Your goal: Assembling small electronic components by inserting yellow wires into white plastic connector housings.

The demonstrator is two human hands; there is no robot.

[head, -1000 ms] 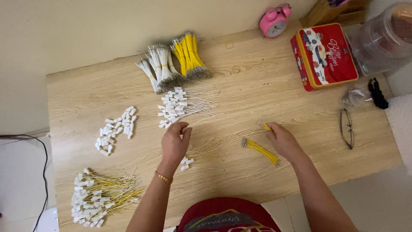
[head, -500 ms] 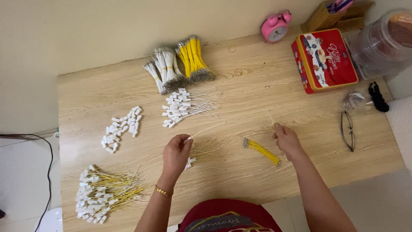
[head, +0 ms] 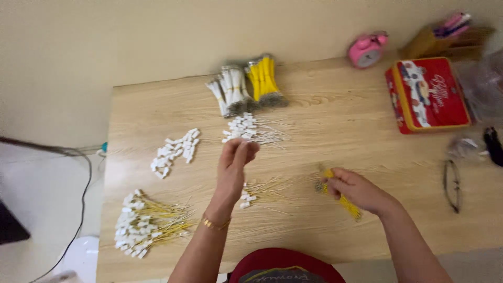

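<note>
My left hand [head: 234,165] is lifted over the table with its fingertips drawn together, just below a loose heap of white-tipped thin wires [head: 252,131]. Motion blur hides whether it holds anything. Under its wrist lies a small scatter of yellow wires with white connectors [head: 262,191]. My right hand [head: 353,189] rests on the table and grips the upper end of a yellow wire bundle [head: 350,205]. Loose white connectors [head: 175,152] lie to the left. At the front left is a pile of yellow wires fitted with connectors [head: 149,224].
Tied bundles of white wires [head: 230,94] and yellow wires [head: 264,78] lie at the back of the wooden table [head: 335,120]. To the right are a red tin [head: 427,94], a pink alarm clock [head: 367,50], a pen holder [head: 445,34] and glasses [head: 453,183]. A dark cable [head: 52,152] hangs left of the table.
My left hand rose from the small scatter toward the white-tipped wire heap. My right hand shifted left onto the end of the yellow bundle. The camera view moved closer and rightward.
</note>
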